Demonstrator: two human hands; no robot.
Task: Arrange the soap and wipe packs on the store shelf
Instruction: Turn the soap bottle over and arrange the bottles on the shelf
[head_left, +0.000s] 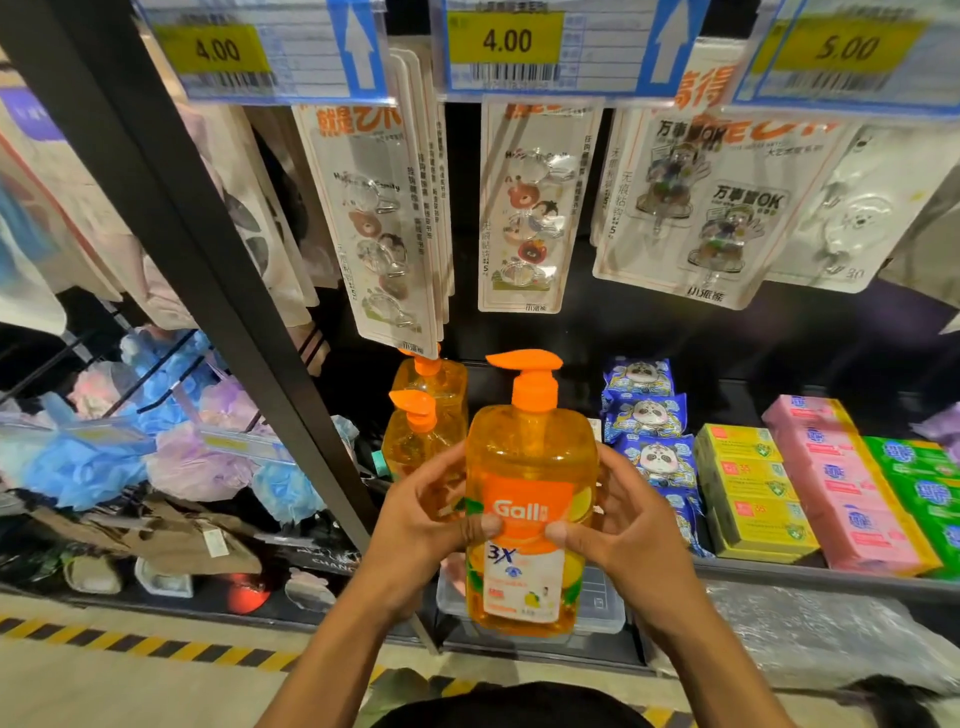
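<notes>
Soap pump bottle (530, 499) is standing upright between both hands, left hand (421, 512) and right hand (623, 525) gripping its sides, thumbs pressing its label, facing the shelf (779, 569).

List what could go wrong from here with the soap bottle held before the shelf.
1. The soap bottle, gripped by the left hand and right hand, has a tall pump that could snag the hanging hook cards above the shelf bottles.
2. Pushed in, it may topple those two bottles or nudge the blue wipe packs alongside.
</notes>
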